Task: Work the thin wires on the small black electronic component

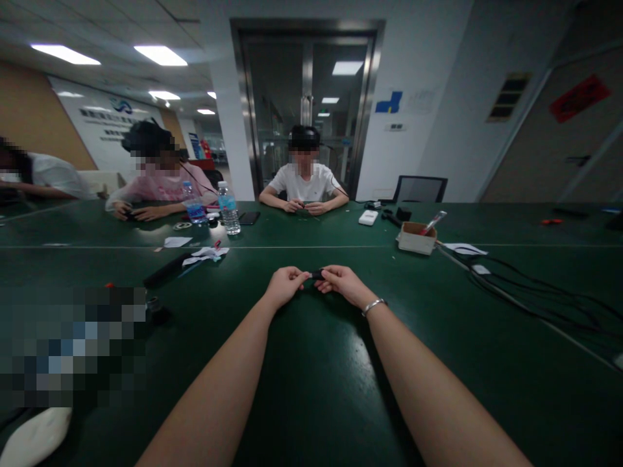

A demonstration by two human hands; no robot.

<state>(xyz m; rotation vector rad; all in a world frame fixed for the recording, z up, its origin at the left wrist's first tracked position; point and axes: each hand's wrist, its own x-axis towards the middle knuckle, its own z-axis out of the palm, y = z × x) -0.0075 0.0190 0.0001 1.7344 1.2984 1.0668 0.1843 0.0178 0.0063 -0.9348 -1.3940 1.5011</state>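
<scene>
Over the green table [311, 363], a small black tube-shaped piece [318, 275] with a greyish end spans the gap between my hands. Its grey end is pinched between the thumb and fingers of my left hand [285, 287]. My right hand [346, 285], below a silver bracelet [374, 307], is closed around the black part. Both sets of fingers partly cover the piece, and its exact kind is too small to make out.
Two water bottles [228, 209] and crumpled paper [207, 254] lie ahead to the left. A small open box [417, 239] stands ahead to the right, near black cables [530, 285]. Across the table sits a person in a white shirt [304, 185]; others sit at left.
</scene>
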